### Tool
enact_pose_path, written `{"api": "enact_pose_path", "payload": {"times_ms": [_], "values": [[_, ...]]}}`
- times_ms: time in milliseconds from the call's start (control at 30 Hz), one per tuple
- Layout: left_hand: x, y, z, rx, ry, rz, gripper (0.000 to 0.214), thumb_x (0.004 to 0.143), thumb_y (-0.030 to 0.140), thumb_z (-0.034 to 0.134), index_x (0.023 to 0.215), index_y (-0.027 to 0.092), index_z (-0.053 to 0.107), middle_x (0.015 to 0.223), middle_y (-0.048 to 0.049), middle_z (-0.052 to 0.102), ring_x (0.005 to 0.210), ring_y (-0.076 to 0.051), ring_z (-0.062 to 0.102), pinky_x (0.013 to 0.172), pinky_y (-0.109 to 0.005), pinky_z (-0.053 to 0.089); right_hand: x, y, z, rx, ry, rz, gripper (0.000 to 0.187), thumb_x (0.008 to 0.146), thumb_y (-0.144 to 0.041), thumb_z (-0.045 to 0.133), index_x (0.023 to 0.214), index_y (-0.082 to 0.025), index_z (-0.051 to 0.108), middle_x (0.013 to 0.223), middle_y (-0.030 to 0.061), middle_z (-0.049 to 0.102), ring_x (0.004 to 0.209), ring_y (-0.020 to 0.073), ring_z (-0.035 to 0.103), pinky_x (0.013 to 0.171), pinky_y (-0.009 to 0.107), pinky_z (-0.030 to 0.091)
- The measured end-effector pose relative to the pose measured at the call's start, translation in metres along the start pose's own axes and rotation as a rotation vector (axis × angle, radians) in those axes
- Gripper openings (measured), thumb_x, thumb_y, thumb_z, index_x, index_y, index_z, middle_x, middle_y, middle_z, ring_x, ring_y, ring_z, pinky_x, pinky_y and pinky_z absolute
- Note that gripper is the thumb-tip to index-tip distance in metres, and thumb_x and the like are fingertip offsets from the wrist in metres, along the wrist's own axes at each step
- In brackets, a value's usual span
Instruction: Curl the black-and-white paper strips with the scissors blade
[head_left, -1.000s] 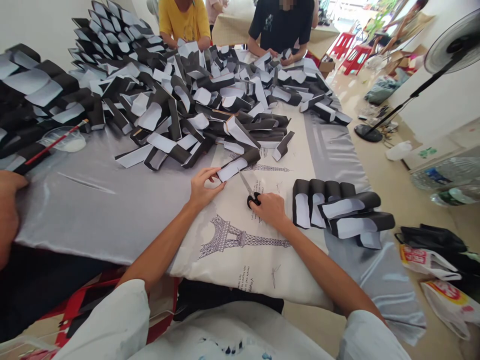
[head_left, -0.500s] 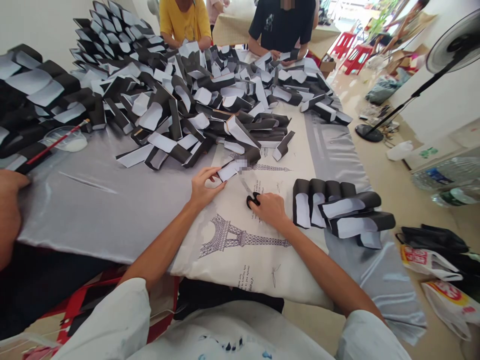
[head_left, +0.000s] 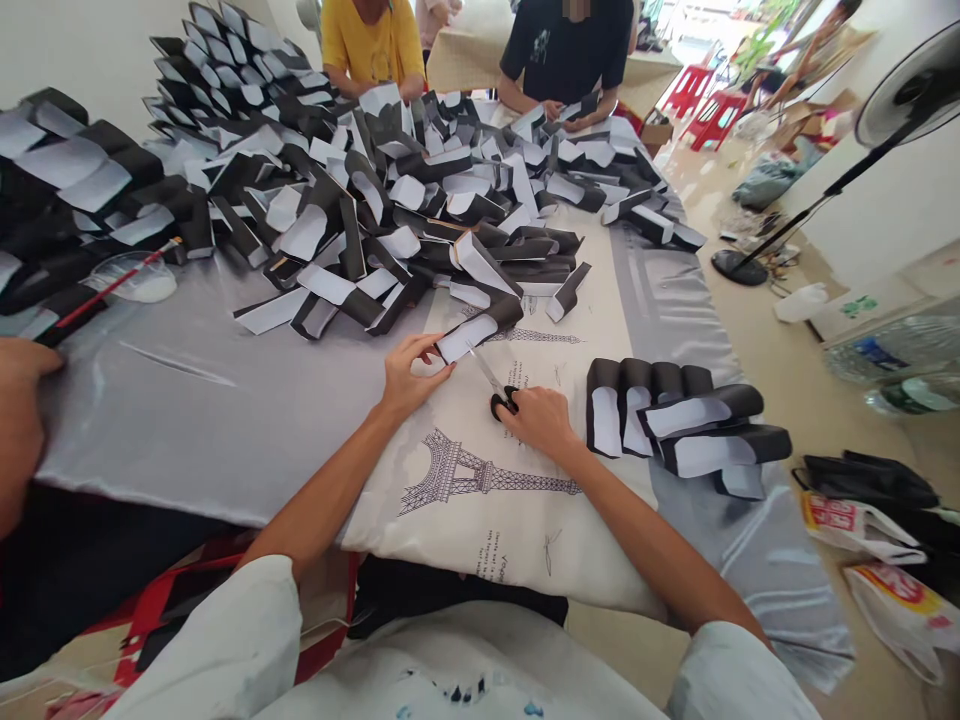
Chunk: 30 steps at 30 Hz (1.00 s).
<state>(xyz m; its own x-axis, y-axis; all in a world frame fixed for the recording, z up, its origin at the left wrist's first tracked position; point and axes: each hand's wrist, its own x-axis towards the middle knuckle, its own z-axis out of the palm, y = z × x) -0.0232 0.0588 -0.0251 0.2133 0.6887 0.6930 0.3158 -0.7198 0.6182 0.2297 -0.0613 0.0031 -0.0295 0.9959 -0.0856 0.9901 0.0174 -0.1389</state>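
My left hand pinches the near end of a folded black-and-white paper piece, black outside and white on its inner face. My right hand has its fingers in the black handles of a pair of scissors. The blades point up and left, their tips at the white face of the paper piece; whether they touch it I cannot tell. Beneath both hands lies a cream cloth printed with towers and lettering.
A large heap of similar paper pieces covers the far side. Several more sit at my right. On the left are a plastic dish and a red stick. Two people sit opposite; another person's arm is at left. A fan stands right.
The scissors have turned slightly and their blades show more clearly against the paper piece. My left hand keeps its hold almost in the same spot.
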Motion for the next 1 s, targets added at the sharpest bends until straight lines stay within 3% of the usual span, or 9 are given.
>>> {"api": "enact_pose_path", "payload": {"times_ms": [133, 333, 600, 900, 1000], "values": [[-0.001, -0.002, 0.0, 0.013, -0.002, -0.028, 0.052, 0.088, 0.032, 0.093, 0.138, 0.024, 0.08, 0.116, -0.0084, 0.08, 0.085, -0.016, 0.073, 0.079, -0.033, 0.063, 0.0, -0.001, -0.002, -0.006, -0.027, 0.006, 0.05, 0.112, -0.049, 0.051, 0.078, -0.02, 0.075, 0.078, 0.0083, 0.075, 0.072, 0.0201, 0.065, 0.064, 0.033, 0.028], [-0.001, -0.003, 0.001, -0.016, 0.0, -0.009, 0.053, 0.088, 0.032, 0.093, 0.139, 0.025, 0.08, 0.12, -0.0092, 0.08, 0.087, -0.017, 0.074, 0.078, -0.034, 0.063, -0.004, -0.007, -0.009, 0.013, -0.015, 0.018, 0.057, 0.108, -0.066, 0.055, 0.079, -0.022, 0.075, 0.079, 0.0081, 0.076, 0.075, 0.0217, 0.067, 0.064, 0.033, 0.028], [-0.005, -0.007, 0.004, -0.121, -0.013, -0.033, 0.052, 0.09, 0.033, 0.092, 0.14, 0.025, 0.078, 0.133, -0.0117, 0.076, 0.083, -0.015, 0.079, 0.073, -0.033, 0.067, -0.002, -0.003, -0.004, -0.03, -0.021, 0.005, 0.051, 0.112, -0.05, 0.05, 0.082, -0.02, 0.078, 0.082, 0.01, 0.078, 0.076, 0.0217, 0.068, 0.066, 0.034, 0.03], [-0.005, -0.009, 0.005, -0.178, -0.048, -0.041, 0.055, 0.091, 0.033, 0.092, 0.144, 0.027, 0.077, 0.14, -0.0131, 0.073, 0.088, -0.016, 0.08, 0.081, -0.036, 0.072, -0.006, -0.009, -0.007, -0.002, 0.008, 0.021, 0.057, 0.109, -0.066, 0.053, 0.083, -0.021, 0.08, 0.082, 0.0096, 0.079, 0.078, 0.0228, 0.069, 0.065, 0.034, 0.029], [-0.006, -0.011, 0.005, -0.182, -0.051, -0.042, 0.056, 0.091, 0.033, 0.092, 0.145, 0.027, 0.077, 0.139, -0.0133, 0.073, 0.088, -0.017, 0.081, 0.082, -0.036, 0.073, -0.005, -0.009, -0.006, 0.003, 0.001, 0.011, 0.054, 0.108, -0.062, 0.055, 0.082, -0.021, 0.079, 0.082, 0.0093, 0.079, 0.077, 0.0222, 0.069, 0.065, 0.034, 0.028]]}}
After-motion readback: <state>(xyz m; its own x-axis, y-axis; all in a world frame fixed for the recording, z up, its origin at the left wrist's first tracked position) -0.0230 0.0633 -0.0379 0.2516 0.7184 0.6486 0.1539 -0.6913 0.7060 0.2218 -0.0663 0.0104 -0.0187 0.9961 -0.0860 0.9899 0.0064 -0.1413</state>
